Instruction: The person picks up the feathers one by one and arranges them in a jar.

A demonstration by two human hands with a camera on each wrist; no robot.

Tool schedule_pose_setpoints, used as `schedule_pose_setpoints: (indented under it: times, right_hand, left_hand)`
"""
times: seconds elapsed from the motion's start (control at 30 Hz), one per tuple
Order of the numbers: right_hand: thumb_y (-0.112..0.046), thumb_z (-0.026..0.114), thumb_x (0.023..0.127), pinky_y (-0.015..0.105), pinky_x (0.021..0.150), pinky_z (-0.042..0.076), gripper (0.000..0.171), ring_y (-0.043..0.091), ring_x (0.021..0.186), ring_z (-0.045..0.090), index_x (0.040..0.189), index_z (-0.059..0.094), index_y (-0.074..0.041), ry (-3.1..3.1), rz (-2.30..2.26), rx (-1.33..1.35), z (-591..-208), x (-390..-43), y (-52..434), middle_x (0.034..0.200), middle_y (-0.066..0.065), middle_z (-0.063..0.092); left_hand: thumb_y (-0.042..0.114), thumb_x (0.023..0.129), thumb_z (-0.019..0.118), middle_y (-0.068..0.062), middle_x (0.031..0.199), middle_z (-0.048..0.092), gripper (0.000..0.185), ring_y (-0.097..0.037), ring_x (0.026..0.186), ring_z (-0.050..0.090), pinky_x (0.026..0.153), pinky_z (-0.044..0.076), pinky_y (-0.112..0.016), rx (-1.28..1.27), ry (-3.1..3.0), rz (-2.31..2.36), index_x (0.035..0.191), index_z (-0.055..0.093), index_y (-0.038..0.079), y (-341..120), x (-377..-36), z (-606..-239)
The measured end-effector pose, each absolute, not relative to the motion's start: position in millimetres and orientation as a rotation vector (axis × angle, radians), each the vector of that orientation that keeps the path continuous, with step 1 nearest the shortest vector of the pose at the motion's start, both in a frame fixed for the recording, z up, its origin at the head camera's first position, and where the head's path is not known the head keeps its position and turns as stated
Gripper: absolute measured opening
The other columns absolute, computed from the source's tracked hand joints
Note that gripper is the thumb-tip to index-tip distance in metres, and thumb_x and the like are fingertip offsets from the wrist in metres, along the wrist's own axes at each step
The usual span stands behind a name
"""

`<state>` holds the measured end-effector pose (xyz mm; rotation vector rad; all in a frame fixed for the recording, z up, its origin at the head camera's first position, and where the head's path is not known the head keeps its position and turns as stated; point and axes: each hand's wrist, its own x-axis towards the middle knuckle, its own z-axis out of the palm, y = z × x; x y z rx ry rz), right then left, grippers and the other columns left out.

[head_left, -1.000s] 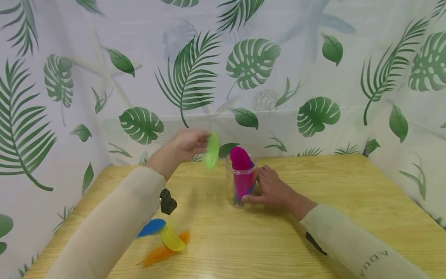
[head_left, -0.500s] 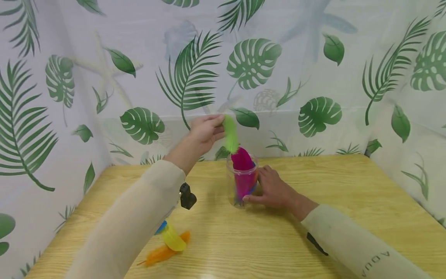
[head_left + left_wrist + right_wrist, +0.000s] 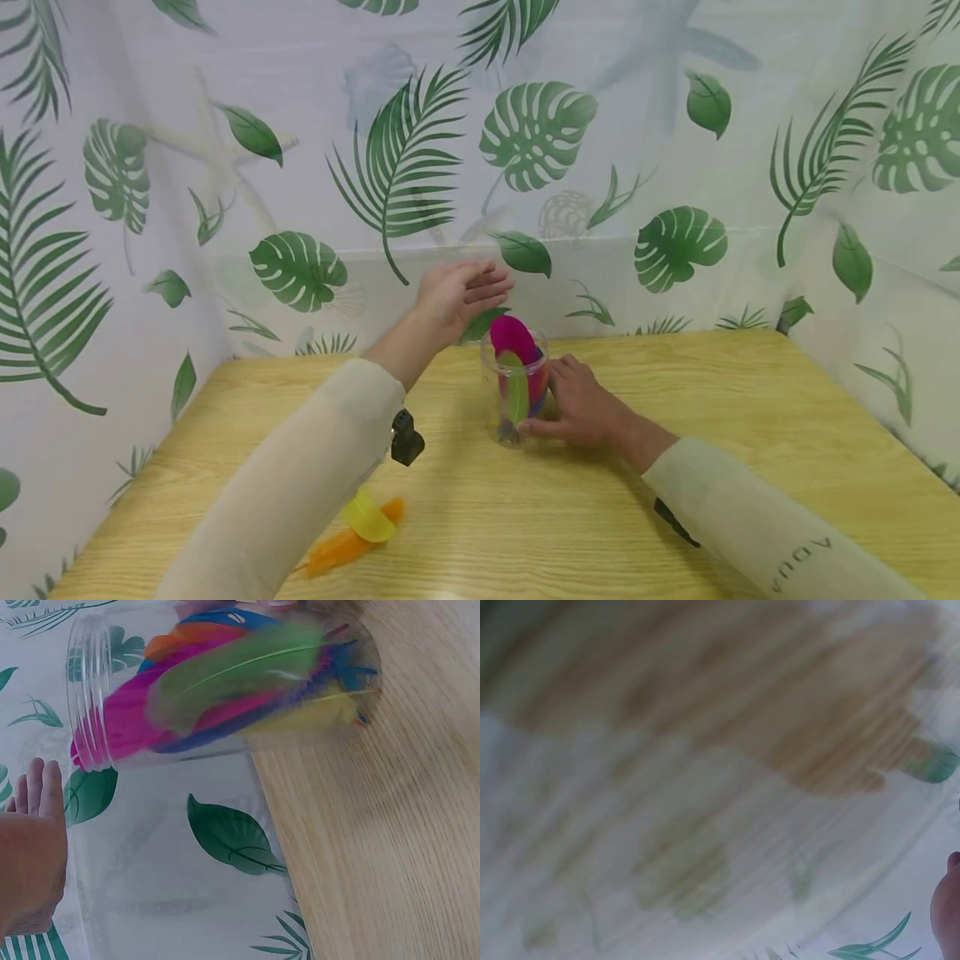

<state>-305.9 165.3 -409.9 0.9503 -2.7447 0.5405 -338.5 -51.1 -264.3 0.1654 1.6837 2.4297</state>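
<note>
On the near left of the table (image 3: 675, 392), a yellow feather (image 3: 367, 517) lies across an orange feather (image 3: 345, 546), beside the left sleeve. Farther in, at mid-table, the right hand (image 3: 585, 408) rests on the wood with its fingers curled around the side of the clear jar (image 3: 513, 392), thumb at the base. The jar stands upright; inside it a green feather (image 3: 514, 392) lies against the front wall among magenta and blue ones. Just above and behind the rim, the left hand (image 3: 457, 296) hovers, fingers spread and loose, holding nothing. A leaf-print curtain (image 3: 540, 133) hangs behind.
</note>
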Motion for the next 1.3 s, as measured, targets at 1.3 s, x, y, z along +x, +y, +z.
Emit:
schedule_pose_setpoints:
  times: [1.3]
  right_hand:
    - [-0.059, 0.071, 0.083, 0.054, 0.105, 0.037, 0.08, 0.027, 0.115, 0.047, 0.136, 0.05, -0.003, -2.7, 0.541, 0.99, -413, -308, 164, 0.132, 0.011, 0.059]
  left_hand:
    - [0.019, 0.107, 0.045, -0.019, 0.106, 0.071, 0.035, -0.029, 0.098, 0.073, 0.092, 0.056, -0.045, 0.232, 2.035, 1.683, 0.121, 0.055, -0.012, -186, -325, -303]
